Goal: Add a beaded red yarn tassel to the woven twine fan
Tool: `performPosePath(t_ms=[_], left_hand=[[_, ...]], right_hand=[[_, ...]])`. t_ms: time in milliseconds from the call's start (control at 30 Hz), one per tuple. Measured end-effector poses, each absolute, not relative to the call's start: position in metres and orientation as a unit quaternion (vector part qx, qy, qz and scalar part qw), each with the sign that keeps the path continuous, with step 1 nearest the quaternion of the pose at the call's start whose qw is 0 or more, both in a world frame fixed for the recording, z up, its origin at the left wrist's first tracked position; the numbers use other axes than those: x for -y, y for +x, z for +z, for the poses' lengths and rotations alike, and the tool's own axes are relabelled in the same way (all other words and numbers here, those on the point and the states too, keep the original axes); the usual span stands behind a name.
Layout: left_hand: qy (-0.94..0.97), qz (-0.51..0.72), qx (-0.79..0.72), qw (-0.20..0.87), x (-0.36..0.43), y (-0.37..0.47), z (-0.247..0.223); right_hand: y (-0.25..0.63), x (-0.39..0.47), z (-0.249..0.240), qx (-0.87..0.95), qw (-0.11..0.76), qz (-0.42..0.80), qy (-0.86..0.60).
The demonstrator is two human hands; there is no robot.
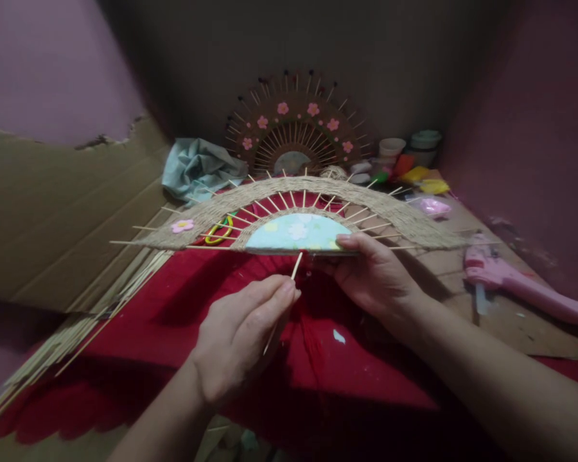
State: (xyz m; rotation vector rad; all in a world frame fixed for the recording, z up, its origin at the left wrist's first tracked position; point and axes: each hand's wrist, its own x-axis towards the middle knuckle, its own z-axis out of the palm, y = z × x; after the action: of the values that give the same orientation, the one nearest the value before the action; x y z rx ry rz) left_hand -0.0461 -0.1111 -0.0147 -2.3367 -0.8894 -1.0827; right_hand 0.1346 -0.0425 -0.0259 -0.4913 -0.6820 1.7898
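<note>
Left hand (241, 333): we pinch a thin stick (296, 265) below the woven fan (298, 212).
Right hand (373, 273): we grip the fan's base, seemingly closed.

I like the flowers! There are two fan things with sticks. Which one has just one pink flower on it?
The pale woven fan that the right hand holds has one pink flower at its left end. The dark fan standing behind carries several.

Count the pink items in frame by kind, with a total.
Flower on the held woven fan, near its left end: 1
Flowers on the dark fan behind: 6
Glue gun: 1
Small pink dish-like piece: 1
Total: 9
</note>
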Motion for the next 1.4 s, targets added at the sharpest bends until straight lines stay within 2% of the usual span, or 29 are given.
performPosePath(t_ms=[300,667,1400], left_hand=[[-0.870,-0.370,0.289,0.150,0.1026,-0.0474,-0.0203],[-0.816,-0.438,0.340,0.161,0.1098,-0.0427,-0.0187],[-0.820,-0.437,0.340,0.147,0.1095,-0.0440,-0.0216]], right_hand=[[0.1335,0.0453,-0.0253,0.319,0.561,0.739,-0.195],[0.1309,0.0501,-0.0221,0.310,0.540,0.754,-0.207],[0.1308,0.0500,-0.0196,0.318,0.538,0.754,-0.202]])
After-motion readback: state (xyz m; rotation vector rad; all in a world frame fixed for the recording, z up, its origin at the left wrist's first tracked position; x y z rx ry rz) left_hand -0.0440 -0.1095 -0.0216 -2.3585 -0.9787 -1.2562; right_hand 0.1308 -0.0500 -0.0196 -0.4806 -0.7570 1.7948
